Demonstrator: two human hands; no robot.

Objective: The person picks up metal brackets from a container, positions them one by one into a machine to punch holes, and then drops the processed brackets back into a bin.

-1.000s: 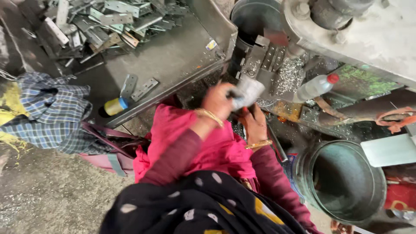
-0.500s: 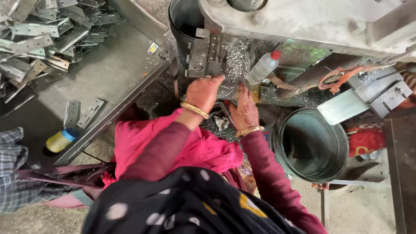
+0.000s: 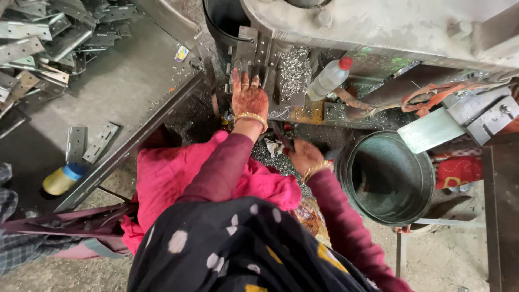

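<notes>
My left hand [image 3: 248, 98] lies flat, fingers spread, on a grey metal plate [image 3: 250, 51] at the die of a press machine [image 3: 378, 27]. A gold bangle circles its wrist. My right hand [image 3: 304, 156] hangs lower, close to my lap, next to a crumpled scrap [image 3: 273, 147] and dark metal chips. Its fingers curl downward and are partly hidden, so I cannot see whether they grip anything. Silvery shavings [image 3: 294, 67] are heaped on the press bed right of my left hand.
A clear plastic bottle with a red cap [image 3: 328, 80] leans on the press bed. A round metal bucket [image 3: 386, 176] stands at the right. On the left, a steel table [image 3: 130, 81] carries a pile of hinge plates [image 3: 48, 32] and a yellow-and-blue container [image 3: 62, 178].
The view has swung right and closer to the press. My left hand has moved forward onto the die plate, and my right hand has dropped back toward my lap.
</notes>
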